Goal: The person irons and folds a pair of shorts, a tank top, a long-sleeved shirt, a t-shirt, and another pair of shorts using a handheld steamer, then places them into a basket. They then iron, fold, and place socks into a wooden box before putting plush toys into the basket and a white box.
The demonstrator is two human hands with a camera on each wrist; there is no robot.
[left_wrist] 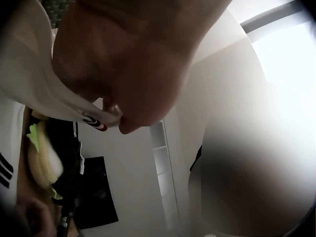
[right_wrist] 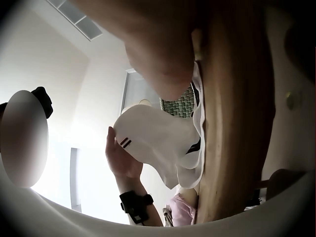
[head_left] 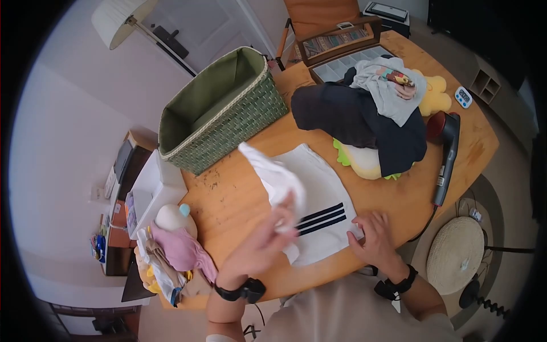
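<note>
A white shirt (head_left: 322,171) with dark stripes lies partly spread on the wooden table in front of me. My left hand (head_left: 265,236) grips a raised, blurred part of it, which stands up from the rest. In the left wrist view, that hand (left_wrist: 123,74) holds the white cloth (left_wrist: 44,84) near a small dark-and-red mark. My right hand (head_left: 373,239) is at the shirt's right edge by the stripes, a bit of white cloth between thumb and forefinger. The lifted cloth (right_wrist: 148,133) hangs from the left hand in the right wrist view.
A green woven basket (head_left: 228,122) stands at the back left. Dark clothes (head_left: 353,117) and a grey printed shirt (head_left: 393,85) lie over plush toys at the right, near a hair dryer (head_left: 447,154) and a timer (head_left: 463,97). A clothes pile (head_left: 176,251) sits at the left.
</note>
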